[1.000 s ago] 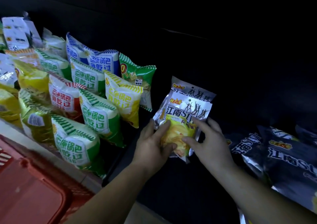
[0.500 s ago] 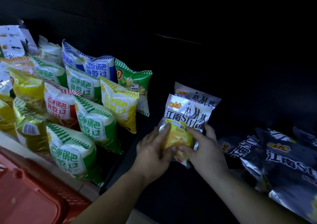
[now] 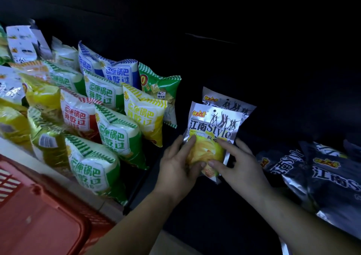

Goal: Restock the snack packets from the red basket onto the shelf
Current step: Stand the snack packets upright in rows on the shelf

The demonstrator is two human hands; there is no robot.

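I am gripping the front silver snack packet with both hands, low on its yellow printed half. My left hand is curling round its left edge, thumb lying on the front. My right hand is pinching its right edge, thumb and forefinger on the front, the other fingers going behind it. The two thumb tips are nearly touching at the packet's lower middle. The packet is standing upright, tilted slightly back, on the dark shelf, leaning on a second silver packet just behind it, so two are standing upright. To the right, well apart, dark packets of the same brand are lying flat; I am counting at least two, the rest too dark to tell. To the left, puffed snack bags are standing in rows, overlapping too much for an exact count. One red basket is sitting at lower left, below the shelf edge.
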